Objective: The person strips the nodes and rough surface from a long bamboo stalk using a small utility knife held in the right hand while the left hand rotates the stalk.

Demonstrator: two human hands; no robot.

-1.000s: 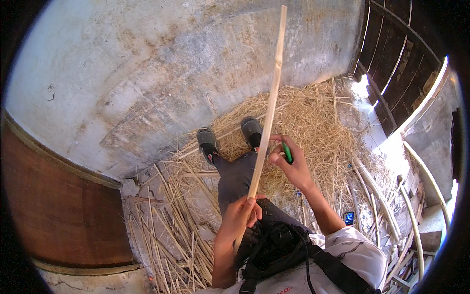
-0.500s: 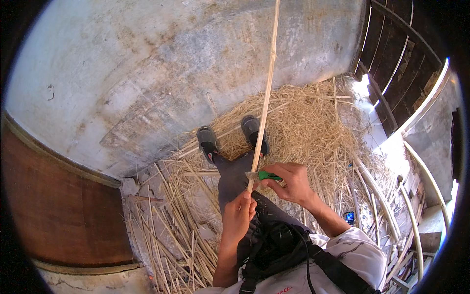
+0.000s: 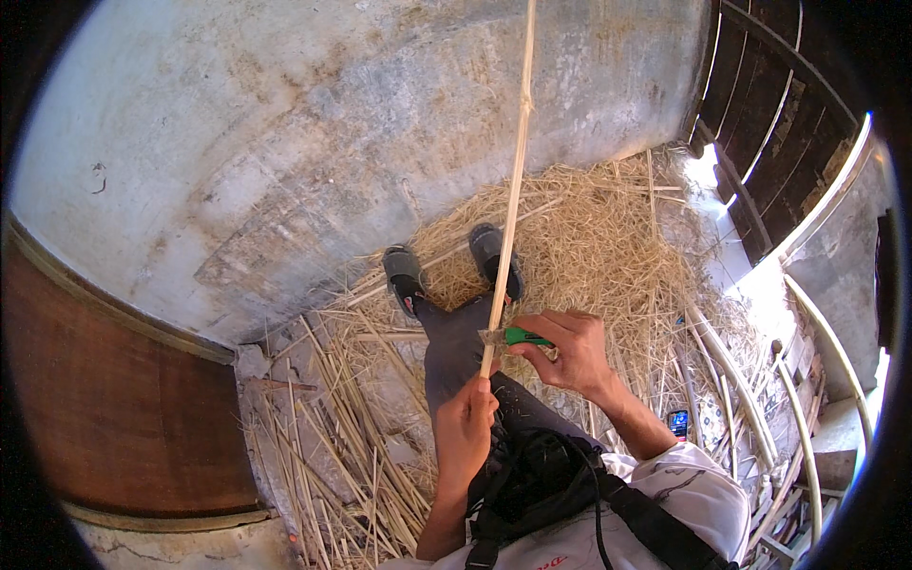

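A long pale bamboo strip (image 3: 514,204) runs from my lap up past the top of the view, with a knot partway along it. My left hand (image 3: 464,418) is closed around its near end. In my right hand (image 3: 570,351) is a green-handled knife (image 3: 524,336), gripped between thumb and fingers. The knife's blade lies across the strip, touching it just beyond my left hand. Behind the strip are my grey-trousered legs and my dark shoes (image 3: 403,266).
Straw-like shavings (image 3: 598,237) cover the floor ahead. Many cut strips (image 3: 351,456) lie at the left. A stained wall (image 3: 332,123) rises in front, with a brown panel (image 3: 123,389) at left. A phone (image 3: 677,424) and bent poles (image 3: 731,380) are at right.
The bamboo strip's far end has shifted slightly left. My right hand and the knife have moved a little away from me along the strip, and my left hand has barely moved.
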